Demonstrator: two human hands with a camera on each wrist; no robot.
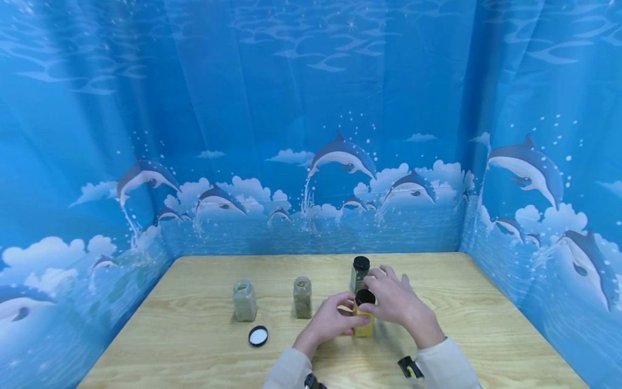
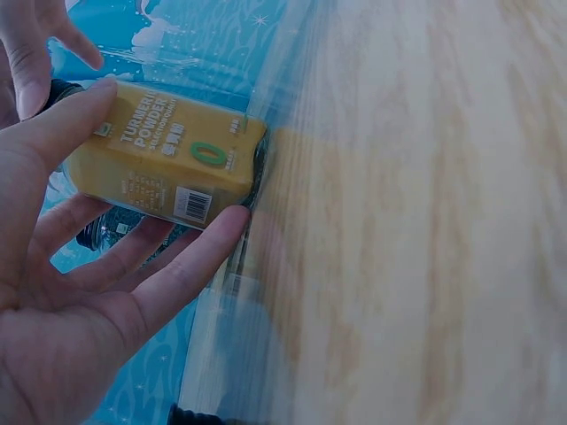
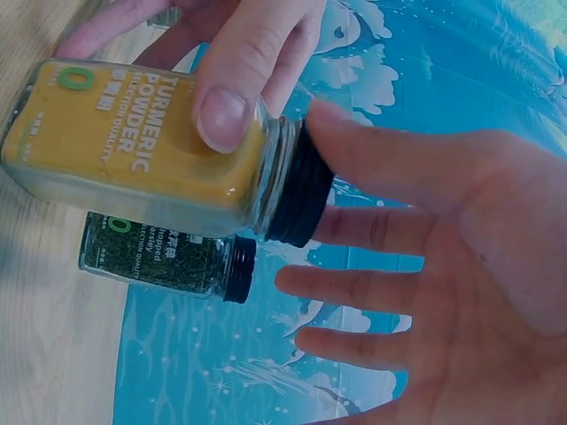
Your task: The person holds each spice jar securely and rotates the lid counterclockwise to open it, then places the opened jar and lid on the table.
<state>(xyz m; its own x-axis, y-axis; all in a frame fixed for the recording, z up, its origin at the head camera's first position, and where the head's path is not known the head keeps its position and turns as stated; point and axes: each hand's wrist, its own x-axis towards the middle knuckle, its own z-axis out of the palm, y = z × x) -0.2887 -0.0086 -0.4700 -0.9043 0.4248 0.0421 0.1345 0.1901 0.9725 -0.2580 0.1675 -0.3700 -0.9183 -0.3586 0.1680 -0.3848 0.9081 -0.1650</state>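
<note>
A square glass jar of yellow turmeric powder (image 1: 363, 327) stands on the table. My left hand (image 1: 330, 321) grips its body, thumb on the label side and fingers round the back. At the jar's top, my right hand (image 1: 400, 302) pinches the black lid (image 3: 301, 188) between thumb and forefinger. The lid sits on the jar's neck, and the other right fingers stretch out free of it. Just behind stands a jar of chopped parsley (image 3: 155, 257) with its own black lid (image 1: 361, 263); the right hand partly covers it in the head view.
Two lidless glass jars stand to the left, one pale (image 1: 244, 302) and one greenish-brown (image 1: 302, 300). A loose black lid (image 1: 258, 336) lies in front of them, white inside upward. Blue dolphin-print curtains (image 1: 316, 227) border the wooden table (image 1: 204, 302) at the back and sides.
</note>
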